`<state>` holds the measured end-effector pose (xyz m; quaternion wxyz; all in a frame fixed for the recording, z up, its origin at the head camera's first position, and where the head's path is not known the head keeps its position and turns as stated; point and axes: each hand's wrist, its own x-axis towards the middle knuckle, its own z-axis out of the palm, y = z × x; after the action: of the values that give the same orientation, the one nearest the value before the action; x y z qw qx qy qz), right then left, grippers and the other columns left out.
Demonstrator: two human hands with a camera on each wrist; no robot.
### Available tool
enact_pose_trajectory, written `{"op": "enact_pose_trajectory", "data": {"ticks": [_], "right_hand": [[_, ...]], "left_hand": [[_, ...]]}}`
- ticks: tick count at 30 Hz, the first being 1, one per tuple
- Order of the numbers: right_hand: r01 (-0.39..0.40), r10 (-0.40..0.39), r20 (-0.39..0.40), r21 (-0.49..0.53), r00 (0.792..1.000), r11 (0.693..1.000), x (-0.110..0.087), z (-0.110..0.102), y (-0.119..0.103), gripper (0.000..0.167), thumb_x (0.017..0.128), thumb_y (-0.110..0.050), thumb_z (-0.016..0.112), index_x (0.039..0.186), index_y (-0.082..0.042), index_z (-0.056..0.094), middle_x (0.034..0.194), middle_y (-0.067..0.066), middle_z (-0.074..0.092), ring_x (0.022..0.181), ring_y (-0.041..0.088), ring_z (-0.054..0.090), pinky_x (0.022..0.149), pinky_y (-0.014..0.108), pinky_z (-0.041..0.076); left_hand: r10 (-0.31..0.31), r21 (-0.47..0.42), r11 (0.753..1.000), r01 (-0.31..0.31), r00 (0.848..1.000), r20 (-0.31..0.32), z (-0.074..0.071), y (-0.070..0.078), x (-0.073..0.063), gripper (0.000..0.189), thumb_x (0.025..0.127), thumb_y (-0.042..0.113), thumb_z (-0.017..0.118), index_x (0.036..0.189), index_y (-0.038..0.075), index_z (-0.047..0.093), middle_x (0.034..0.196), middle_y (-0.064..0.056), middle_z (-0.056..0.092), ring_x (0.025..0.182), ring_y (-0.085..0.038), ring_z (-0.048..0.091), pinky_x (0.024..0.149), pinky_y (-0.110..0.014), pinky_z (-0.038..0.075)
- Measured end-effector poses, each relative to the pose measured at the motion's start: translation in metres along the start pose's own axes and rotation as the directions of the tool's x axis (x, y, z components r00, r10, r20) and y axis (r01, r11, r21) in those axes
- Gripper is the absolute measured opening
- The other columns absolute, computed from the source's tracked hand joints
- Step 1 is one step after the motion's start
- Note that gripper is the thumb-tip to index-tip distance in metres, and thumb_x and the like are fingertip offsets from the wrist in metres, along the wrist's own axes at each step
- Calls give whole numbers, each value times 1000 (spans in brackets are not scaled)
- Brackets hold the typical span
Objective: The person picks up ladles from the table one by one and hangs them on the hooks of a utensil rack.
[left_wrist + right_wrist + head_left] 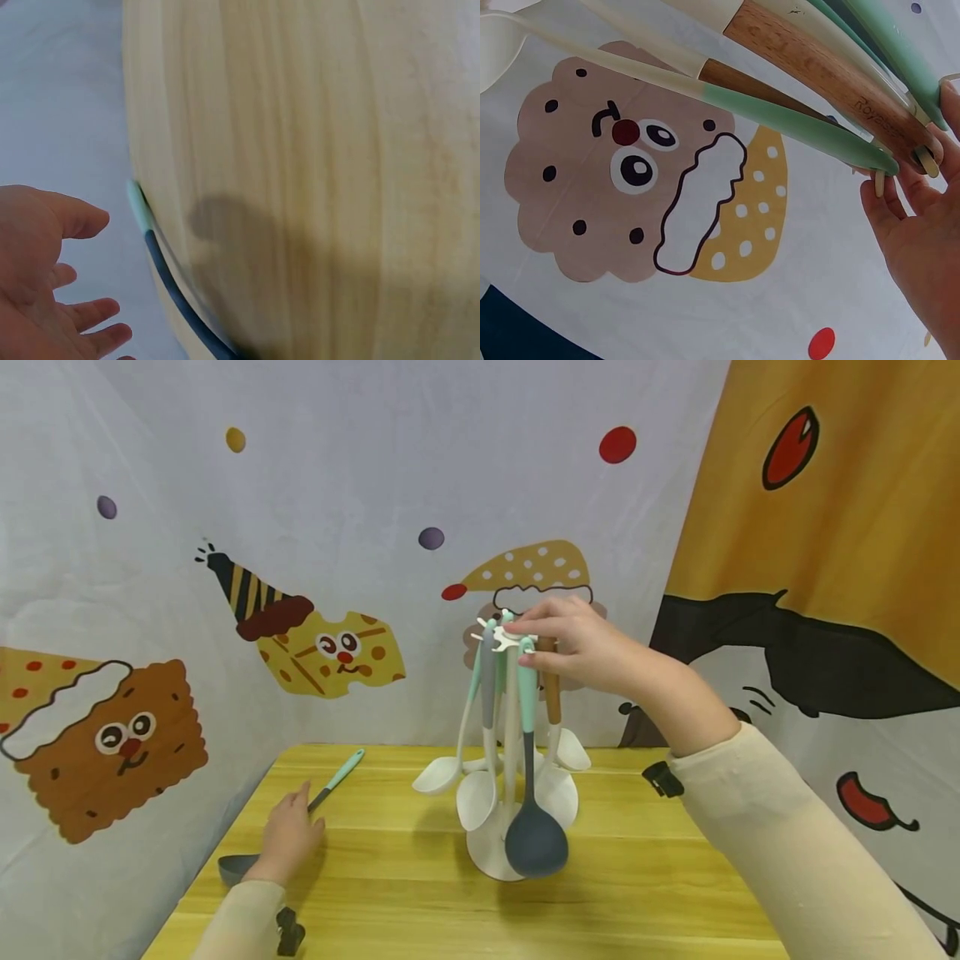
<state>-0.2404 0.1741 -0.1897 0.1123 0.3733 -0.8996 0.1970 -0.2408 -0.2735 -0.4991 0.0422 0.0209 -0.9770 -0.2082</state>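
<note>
My right hand [581,639] holds the top of a white utensil rack [491,852], its fingers among the hooks. A dark ladle [536,843] with a mint handle hangs in front, its handle end beside my thumb. Wooden [840,82] and mint handles [795,131] hang close to my fingertips in the right wrist view. My left hand [288,839] hovers over another mint-handled utensil [345,777] with a dark shaft, lying at the table's left side. Its fingers are spread and apart from the shaft in the left wrist view. A dark bowl [236,868] shows beyond my left wrist.
Several white-headed utensils, including a spoon [437,774], hang around the rack. The rack's round base stands on a yellowish wooden table [645,868]. Behind the table hangs a pale curtain [360,468] printed with cartoon figures.
</note>
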Motion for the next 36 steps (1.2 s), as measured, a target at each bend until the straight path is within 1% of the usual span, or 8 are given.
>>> {"op": "enact_pose_trajectory", "data": {"ticks": [6,11,14,19,23,27,31,36], "right_hand": [[-22,22,5,5,1000,1000,0,0,-1,44,100,-14,70,143,-6,64,140,19,57,136,41,42,109,59,40],[-34,34,6,12,999,999,-1,-1,-1,44,101,-14,70,144,-6,64,140,18,57,135,40,42,109,58,40],[-27,27,4,14,1000,1000,0,0,-1,44,100,-14,70,144,-6,64,140,18,57,135,40,42,109,58,39],[-25,25,0,18,1000,1000,0,0,0,44,100,-14,71,143,-6,64,139,18,57,135,40,42,109,58,39],[-29,29,-1,17,1000,999,-1,0,0,44,100,-14,71,144,-6,64,140,18,57,134,40,42,109,58,39],[-42,42,4,25,999,999,-1,0,-1,45,101,-15,71,144,-7,64,140,17,57,134,38,42,108,58,40],[-38,38,1,26,999,999,0,0,-1,44,100,-15,71,143,-7,64,138,17,57,132,38,43,107,57,40],[-26,26,-4,23,1000,999,1,1,-1,44,100,-14,71,143,-6,65,137,18,58,131,39,43,105,56,41]], "left_hand": [[-61,32,998,59,997,50,1,-6,0,73,100,17,61,158,-12,27,149,-46,36,133,-67,40,104,-79,39],[-81,39,996,79,994,74,0,-8,-1,71,102,18,59,158,-12,27,149,-47,35,132,-68,40,102,-78,41],[-94,34,995,91,992,84,-2,-11,-2,69,102,17,56,158,-13,28,147,-49,35,129,-69,40,99,-78,43],[-97,39,995,94,991,94,-4,-17,-6,66,103,16,53,156,-15,29,142,-52,34,123,-70,43,94,-74,47],[-94,75,993,87,990,102,-1,-22,-7,63,103,17,53,155,-13,34,137,-51,37,116,-67,48,90,-71,50],[-105,88,991,95,988,116,3,-27,-6,57,104,15,51,155,-8,39,131,-48,42,109,-61,53,82,-66,53],[-110,100,990,97,985,131,5,-31,-6,52,106,8,47,156,-4,41,121,-42,47,102,-54,54,73,-61,54],[-84,117,991,69,989,123,7,-34,-6,52,103,-1,46,155,-3,42,111,-36,49,91,-45,54,66,-53,53]]}}
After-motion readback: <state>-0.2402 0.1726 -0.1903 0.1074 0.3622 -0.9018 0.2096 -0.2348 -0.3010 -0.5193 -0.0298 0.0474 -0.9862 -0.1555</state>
